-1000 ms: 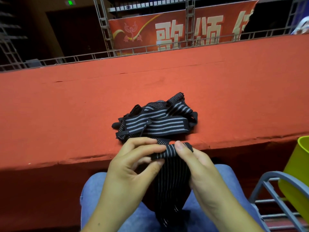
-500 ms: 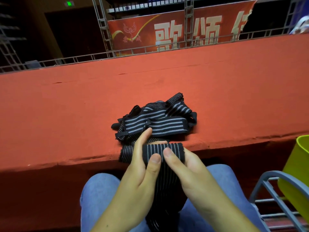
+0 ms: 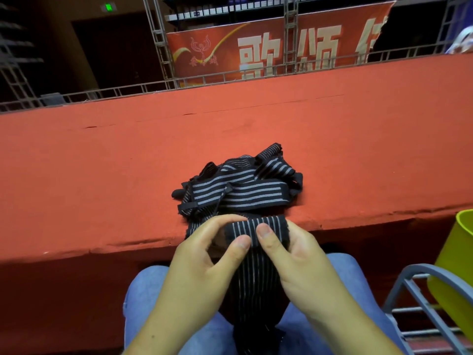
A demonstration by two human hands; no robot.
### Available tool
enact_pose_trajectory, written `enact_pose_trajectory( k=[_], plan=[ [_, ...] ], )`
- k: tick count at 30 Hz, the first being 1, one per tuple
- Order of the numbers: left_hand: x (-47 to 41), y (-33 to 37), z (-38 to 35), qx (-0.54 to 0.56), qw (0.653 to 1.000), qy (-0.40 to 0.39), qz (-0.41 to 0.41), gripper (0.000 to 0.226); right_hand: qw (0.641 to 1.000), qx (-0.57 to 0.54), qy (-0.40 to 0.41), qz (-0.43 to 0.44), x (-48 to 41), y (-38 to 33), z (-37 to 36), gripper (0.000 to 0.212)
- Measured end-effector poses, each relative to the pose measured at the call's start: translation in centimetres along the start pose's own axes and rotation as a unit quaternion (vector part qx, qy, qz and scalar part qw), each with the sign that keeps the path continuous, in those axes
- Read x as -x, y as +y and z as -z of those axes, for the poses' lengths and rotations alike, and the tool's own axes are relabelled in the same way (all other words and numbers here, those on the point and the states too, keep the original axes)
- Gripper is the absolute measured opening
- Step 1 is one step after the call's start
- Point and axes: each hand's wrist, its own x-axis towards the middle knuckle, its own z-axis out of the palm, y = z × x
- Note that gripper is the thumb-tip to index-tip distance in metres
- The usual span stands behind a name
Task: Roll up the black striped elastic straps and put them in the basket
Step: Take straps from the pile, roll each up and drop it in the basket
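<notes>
Black striped elastic strap (image 3: 258,228), partly rolled, is held at the near edge of the red surface (image 3: 102,175). It sits just in front of the loose pile of straps (image 3: 240,185), which lies close to that edge, about midway along it. The left hand (image 3: 202,260) and the right hand (image 3: 302,257) both grip the roll. The fingers (image 3: 225,222) curl over its far side, and the thumbs press side by side on its near face. The unrolled tail (image 3: 253,290) hangs from the roll between the person's knees, over the jeans (image 3: 146,298). Its lower end is out of view.

Handling assessment: the strap looks light, soft and limp, with no stiffness of its own. Being elastic, it is likely to spring loose if pressure on the roll lapses. The woven face appears to give fair friction, so slipping is judged a minor risk. It is not fragile.

Recommended hold: across the full width of the roll, thumbs in front and fingers behind, with light tension on the tail so the turns lie even. For transfer, one hand should pinch the roll over its free end.

A yellow-green container (image 3: 458,265), probably the basket, stands on a grey frame (image 3: 414,298) below the near edge of the surface toward its right end, well apart from the roll. Its contents cannot be seen.
</notes>
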Motion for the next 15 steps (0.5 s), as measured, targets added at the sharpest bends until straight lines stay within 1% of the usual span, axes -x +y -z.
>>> enact_pose_trajectory(
  k=[2, 4, 8, 11, 15],
  plan=[
    [-0.4, 0.0, 0.2, -0.006, 1.0, 0.004, 0.002, 0.012, 1.0, -0.003, -0.011, -0.018, -0.5, -0.1, -0.1, 0.032],
    [-1.3, -0.1, 0.5, -0.018, 1.0, 0.004, 0.006, 0.014, 0.999, -0.008, -0.016, -0.033, -1.4, -0.2, -0.2, 0.034],
    [-4.2, -0.9, 0.8, -0.049, 0.999, -0.008, 0.009, 0.011, 0.999, -0.004, -0.007, -0.048, -3.8, -0.4, -0.1, 0.028],
    [-7.1, -1.1, 0.4, -0.078, 0.997, -0.008, -0.017, 0.011, 0.999, -0.018, 0.018, -0.041, -5.7, -0.5, 0.6, 0.03],
    [-11.6, 0.0, -1.7, -0.079, 0.996, -0.038, -0.031, 0.006, 0.996, -0.044, 0.064, -0.041, -8.2, -0.7, 2.4, 0.031]
  ],
)
